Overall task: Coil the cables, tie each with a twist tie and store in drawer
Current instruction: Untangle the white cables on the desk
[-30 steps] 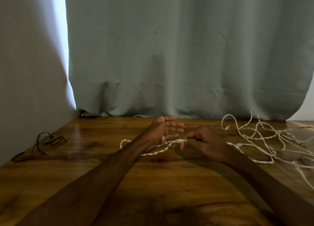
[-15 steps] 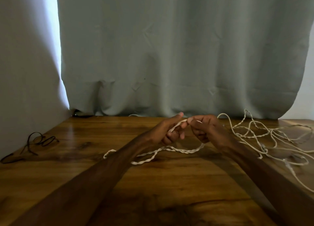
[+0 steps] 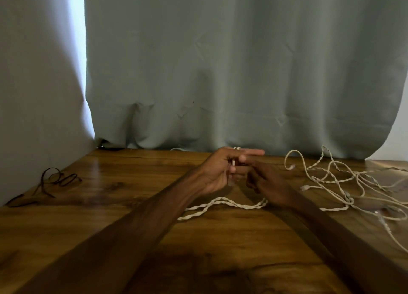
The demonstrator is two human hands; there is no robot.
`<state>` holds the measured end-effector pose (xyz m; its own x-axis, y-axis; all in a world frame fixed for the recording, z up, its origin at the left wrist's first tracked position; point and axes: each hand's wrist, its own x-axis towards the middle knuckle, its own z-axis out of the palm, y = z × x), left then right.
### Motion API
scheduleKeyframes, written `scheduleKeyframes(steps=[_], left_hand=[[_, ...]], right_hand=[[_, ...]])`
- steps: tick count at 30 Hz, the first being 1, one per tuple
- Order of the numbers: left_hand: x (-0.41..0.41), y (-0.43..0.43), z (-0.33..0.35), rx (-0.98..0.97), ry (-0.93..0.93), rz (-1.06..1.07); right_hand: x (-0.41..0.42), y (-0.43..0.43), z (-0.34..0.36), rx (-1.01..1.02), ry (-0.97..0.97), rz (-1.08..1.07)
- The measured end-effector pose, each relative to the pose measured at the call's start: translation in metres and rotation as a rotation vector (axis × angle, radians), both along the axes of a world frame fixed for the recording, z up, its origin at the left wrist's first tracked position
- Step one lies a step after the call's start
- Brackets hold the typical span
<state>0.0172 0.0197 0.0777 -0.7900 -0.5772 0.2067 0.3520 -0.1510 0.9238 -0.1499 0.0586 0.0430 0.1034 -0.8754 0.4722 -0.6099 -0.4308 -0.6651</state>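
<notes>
Above the wooden desk (image 3: 110,205), the left hand (image 3: 217,172) and right hand (image 3: 268,181) meet on a white twisted cable (image 3: 223,204); more cable (image 3: 344,183) lies tangled right.

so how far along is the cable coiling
Early. Nothing looks finished: no tied coil and no drawer in view. In hand: the left hand holds white cable wound over its fingers, with the right hand beside it. Left: most of the white cable tangle lies loose on the table, and the dark ties lie untouched at the left.
</notes>
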Motion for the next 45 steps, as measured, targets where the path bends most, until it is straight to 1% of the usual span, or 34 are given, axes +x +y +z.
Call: scheduleKeyframes(steps=[2, 4, 6, 7, 9, 11, 15, 17, 21, 25, 29, 32, 36, 38, 40, 42, 44, 45], left_hand=[[-0.002, 0.001, -0.001, 0.0, 0.066, 0.074], [-0.004, 0.002, -0.001, 0.001, 0.11, 0.123], [-0.006, -0.001, -0.001, 0.032, 0.171, 0.188], [-0.007, -0.003, -0.001, 0.056, 0.214, 0.222], [-0.011, -0.009, -0.003, 0.1, 0.266, 0.285], [-0.013, -0.017, -0.004, 0.148, 0.289, 0.342], [-0.008, -0.039, -0.005, 0.289, 0.421, 0.457], [-0.006, -0.044, -0.007, 0.306, 0.448, 0.508], [-0.002, -0.049, -0.009, 0.296, 0.489, 0.577], [0.006, -0.056, -0.01, 0.288, 0.452, 0.61], [0.007, -0.054, -0.006, 0.254, 0.415, 0.626], [0.008, -0.05, -0.002, 0.216, 0.366, 0.676], [0.013, -0.053, 0.0, 0.244, 0.374, 0.783], [0.013, -0.057, -0.002, 0.258, 0.366, 0.826], [0.01, -0.061, -0.005, 0.231, 0.339, 0.851], [0.004, -0.063, -0.011, 0.138, 0.276, 0.893], [-0.001, -0.066, -0.018, -0.096, 0.118, 0.987], [-0.002, -0.067, -0.022, -0.231, 0.05, 1.041]], right_hand=[[0.006, -0.004, -0.007, 0.043, 0.097, -0.034], [0.015, -0.005, -0.012, 0.067, 0.107, -0.008], [0.023, -0.005, -0.012, 0.048, 0.093, -0.035], [0.026, -0.003, -0.011, 0.037, 0.072, -0.041], [0.031, -0.002, -0.009, 0.062, -0.04, 0.015], [0.032, -0.002, -0.01, 0.151, -0.18, 0.078], [0.033, -0.002, -0.009, 0.262, -0.315, 0.164], [0.036, 0.001, -0.007, 0.296, -0.359, 0.222], [0.039, 0.006, -0.004, 0.37, -0.373, 0.304], [0.036, 0.009, 0.003, 0.438, -0.489, 0.355], [0.035, 0.012, 0.006, 0.459, -0.467, 0.375], [0.033, 0.012, 0.007, 0.508, -0.51, 0.4], [0.038, 0.01, 0.006, 0.482, -0.344, 0.322], [0.041, 0.008, 0.005, 0.44, -0.301, 0.278], [0.041, 0.008, 0.007, 0.404, -0.275, 0.257], [0.039, 0.009, 0.009, 0.362, -0.224, 0.227], [0.039, 0.012, 0.012, 0.324, -0.195, 0.215], [0.039, 0.014, 0.014, 0.323, -0.22, 0.226]])
